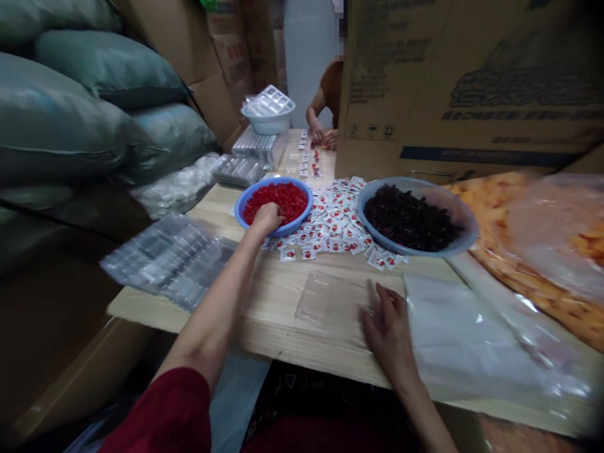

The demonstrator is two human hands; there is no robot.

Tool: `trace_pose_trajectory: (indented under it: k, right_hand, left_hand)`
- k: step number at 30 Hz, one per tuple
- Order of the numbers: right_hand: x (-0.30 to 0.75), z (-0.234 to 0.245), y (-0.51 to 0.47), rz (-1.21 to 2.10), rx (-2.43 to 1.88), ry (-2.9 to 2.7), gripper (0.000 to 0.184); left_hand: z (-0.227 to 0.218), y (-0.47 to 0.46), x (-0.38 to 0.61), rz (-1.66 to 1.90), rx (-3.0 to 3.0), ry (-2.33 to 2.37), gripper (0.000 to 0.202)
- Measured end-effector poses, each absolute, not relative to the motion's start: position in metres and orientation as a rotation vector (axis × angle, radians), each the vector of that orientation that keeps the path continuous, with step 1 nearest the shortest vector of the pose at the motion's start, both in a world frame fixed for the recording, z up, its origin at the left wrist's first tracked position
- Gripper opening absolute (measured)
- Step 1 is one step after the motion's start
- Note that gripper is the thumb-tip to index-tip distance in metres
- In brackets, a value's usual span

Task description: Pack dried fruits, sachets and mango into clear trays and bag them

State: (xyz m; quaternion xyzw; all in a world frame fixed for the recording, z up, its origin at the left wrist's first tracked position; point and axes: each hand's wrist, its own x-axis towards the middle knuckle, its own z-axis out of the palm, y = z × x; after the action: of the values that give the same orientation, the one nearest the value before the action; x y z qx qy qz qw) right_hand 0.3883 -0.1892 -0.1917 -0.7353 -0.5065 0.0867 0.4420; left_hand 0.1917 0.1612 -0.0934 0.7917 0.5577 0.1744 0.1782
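My left hand point(268, 218) reaches into a blue bowl point(239, 217) of small red pieces point(283, 196). Its fingers are curled down among the pieces, and their tips are hidden, so what they hold cannot be made out. Close to the table's front edge, my right hand point(387, 324) is at the right end of a clear plastic tray point(325, 299). That hand is slightly blurred, its thumb and fingers apart. I cannot tell whether it touches the tray. The tray lies flat and looks see-through, with shallow compartments.
Many small printed white sachets point(337, 217) lie between the bowls. A larger bowl point(465, 242) holds dark pieces. Clear trays point(174, 258) lie at left, plastic bags point(453, 327) at right. Beside a big carton point(425, 82), another person's hands point(323, 137) work at the far end.
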Motion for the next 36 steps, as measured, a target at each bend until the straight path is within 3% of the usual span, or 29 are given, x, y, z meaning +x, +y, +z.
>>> trace_pose_trajectory:
  k: [4, 7, 11, 13, 16, 23, 29, 36]
  right_hand:
    - [0.401, -0.163, -0.197, 0.215, -1.814, -1.290, 0.047]
    - [0.440, -0.123, -0.176, 0.101, -1.770, -1.227, 0.029]
    - [0.516, -0.095, -0.097, -0.096, -1.940, -1.348, 0.025]
    - [0.546, -0.098, -0.050, -0.005, -2.260, -1.583, 0.028]
    - [0.565, -0.113, 0.001, 0.105, -2.391, -1.666, 0.031]
    - [0.568, -0.133, 0.001, 0.166, -2.531, -1.582, 0.032]
    - [0.576, -0.125, -0.015, 0.174, -2.516, -1.401, 0.016]
    - [0.544, -0.100, -0.075, 0.143, -1.818, -1.293, 0.006]
  left_hand:
    - [-0.107, 0.174, 0.188, 0.449, 2.211, 1.584, 0.021]
    - [-0.110, 0.172, 0.181, 0.515, 2.222, 1.583, 0.020]
    - [-0.109, 0.158, 0.182, 1.035, 2.152, 1.496, 0.020]
    - [-0.107, 0.144, 0.184, 1.331, 1.997, 1.447, 0.025]
    - [-0.106, 0.110, 0.188, 1.479, 1.807, 1.391, 0.029]
    - [-0.121, -0.005, 0.218, 0.929, 1.742, 1.029, 0.018]
    - [-0.146, -0.067, 0.273, 0.534, 2.001, 0.763, 0.008]
    - [-0.154, -0.075, 0.284, 0.649, 2.401, 0.698, 0.016]
